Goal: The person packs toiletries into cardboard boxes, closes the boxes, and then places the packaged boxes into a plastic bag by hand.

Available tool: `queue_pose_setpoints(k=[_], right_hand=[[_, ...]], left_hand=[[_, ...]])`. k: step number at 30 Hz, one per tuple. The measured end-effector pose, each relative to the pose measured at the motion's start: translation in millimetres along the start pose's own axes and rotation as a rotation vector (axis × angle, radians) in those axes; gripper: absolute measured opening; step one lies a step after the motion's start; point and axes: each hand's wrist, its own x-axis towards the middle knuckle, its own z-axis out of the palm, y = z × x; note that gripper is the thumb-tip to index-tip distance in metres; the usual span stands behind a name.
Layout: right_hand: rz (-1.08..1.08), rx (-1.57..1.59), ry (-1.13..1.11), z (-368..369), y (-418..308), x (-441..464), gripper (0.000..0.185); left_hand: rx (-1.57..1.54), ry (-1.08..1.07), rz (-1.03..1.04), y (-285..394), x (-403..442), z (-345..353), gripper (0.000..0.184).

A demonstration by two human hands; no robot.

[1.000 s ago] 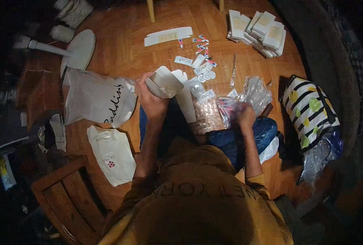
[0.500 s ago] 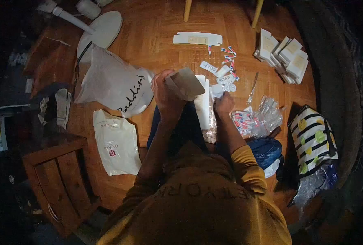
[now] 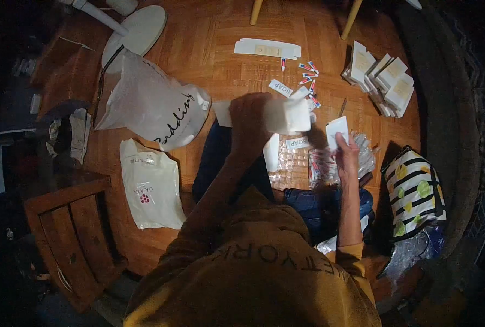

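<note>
My left hand (image 3: 249, 117) is wrapped round a white cardboard box (image 3: 291, 117), which lies sideways above my legs. My right hand (image 3: 346, 152) pinches a small flat white packet (image 3: 337, 129) to the right of the box; its print cannot be read. Below the box lies a packet marked SOAP (image 3: 298, 143), and another soap packet (image 3: 280, 87) lies beyond it. Several small toothpaste tubes (image 3: 309, 75) are scattered near that one. Under my right hand, more tubes (image 3: 315, 163) lie by a clear plastic bag (image 3: 365, 155), partly covered by the hand and its shadow.
An unfolded white carton (image 3: 267, 50) lies at the back, with stacked small boxes (image 3: 387, 76) at the right. White bags (image 3: 149, 185) lie to the left near a wooden stool (image 3: 70, 234). A striped bag (image 3: 415, 193) is at the right.
My left hand has moved right and turned the box on its side. My right hand has lifted from the soap packets and moved right, now with a white packet in its fingers.
</note>
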Motion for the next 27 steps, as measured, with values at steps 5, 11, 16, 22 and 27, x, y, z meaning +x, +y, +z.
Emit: queue_pose_setpoints(k=[5,11,16,22,27], right_hand=[[-0.413,-0.580,0.156,40.8,-69.4,-64.3,0.015],[-0.650,-1.041,-0.008,54.7,-65.4,-81.8,0.012],[-0.380,-0.870,0.001,47.4,-55.5,-73.8,0.012],[-0.316,-0.912,-0.200,38.6,-41.8,-69.7,0.013],[-0.237,-0.431,-0.097,57.6,-33.0,-74.7,0.013]], left_hand=[[0.015,-0.177,0.051,21.4,-7.8,14.1,0.056],[-0.066,-0.053,0.212,39.9,-14.8,19.3,0.039],[-0.047,-0.094,0.191,53.9,-25.3,21.4,0.031],[-0.059,-0.152,0.259,50.1,-33.3,27.8,0.031],[-0.038,-0.224,0.122,45.6,-34.6,19.1,0.036]])
